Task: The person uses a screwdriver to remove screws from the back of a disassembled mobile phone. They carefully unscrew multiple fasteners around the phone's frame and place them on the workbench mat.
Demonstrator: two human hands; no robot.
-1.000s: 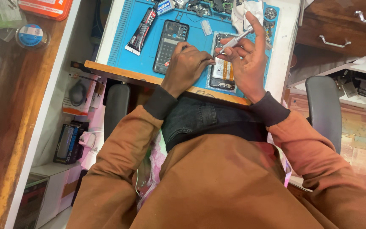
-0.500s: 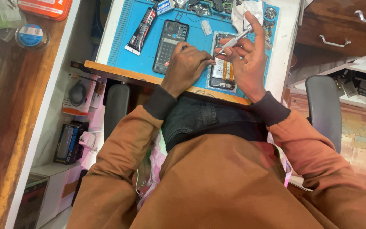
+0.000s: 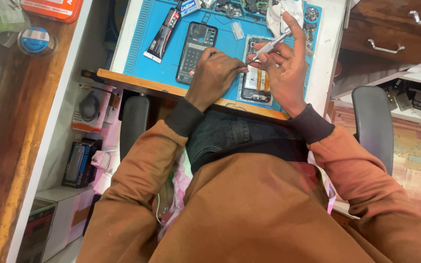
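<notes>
My right hand (image 3: 283, 68) holds a slim silver screwdriver (image 3: 270, 45), its tip pointing down-left toward an opened phone (image 3: 256, 80) that lies on the blue work mat (image 3: 230, 44). My left hand (image 3: 214, 73) rests curled on the mat, its fingertips at the phone's left edge, close to the screwdriver tip. A dark phone back cover (image 3: 196, 51) lies just left of my left hand. A black and red glue tube (image 3: 162, 34) lies farther left on the mat.
Small parts and a white cloth (image 3: 281, 12) sit at the mat's far edge. Wooden drawers (image 3: 391, 34) stand to the right, boxed goods (image 3: 76, 163) on shelves to the left. Chair armrests (image 3: 373, 124) flank my lap.
Both hands stay at the opened phone; the screwdriver and fingers have shifted only slightly.
</notes>
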